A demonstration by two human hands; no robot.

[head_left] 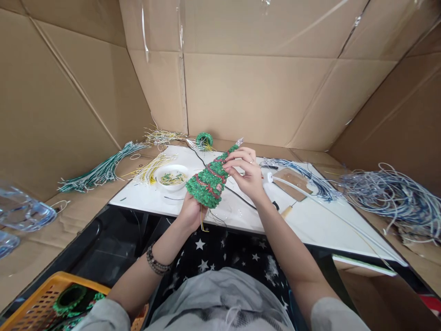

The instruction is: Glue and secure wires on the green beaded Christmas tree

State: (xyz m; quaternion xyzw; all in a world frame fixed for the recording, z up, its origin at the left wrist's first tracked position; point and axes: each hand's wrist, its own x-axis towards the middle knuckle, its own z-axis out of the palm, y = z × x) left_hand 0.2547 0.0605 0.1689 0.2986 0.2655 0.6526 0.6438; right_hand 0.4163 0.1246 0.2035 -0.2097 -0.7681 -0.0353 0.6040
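Note:
A small green glittery tree (207, 181) with red garland bands and a pale star-like tip is tilted to the upper right above the white board. My left hand (193, 211) holds it from below at its wide base, with some fingers hidden inside or behind it. Thin yellow and dark wires hang under the base. My right hand (245, 172), with a ring on one finger, touches the tree's upper right side, its thumb and fingertips against the surface. Whether the right fingertips pinch anything small cannot be made out.
On the white board (320, 230) are a white bowl (172, 177) of clippings, a white cable and a brown square plate (292, 183). Wire bundles (103, 170) lie left and right. A green piece (204, 139) stands behind. An orange basket (37, 301) sits lower left; cardboard walls surround.

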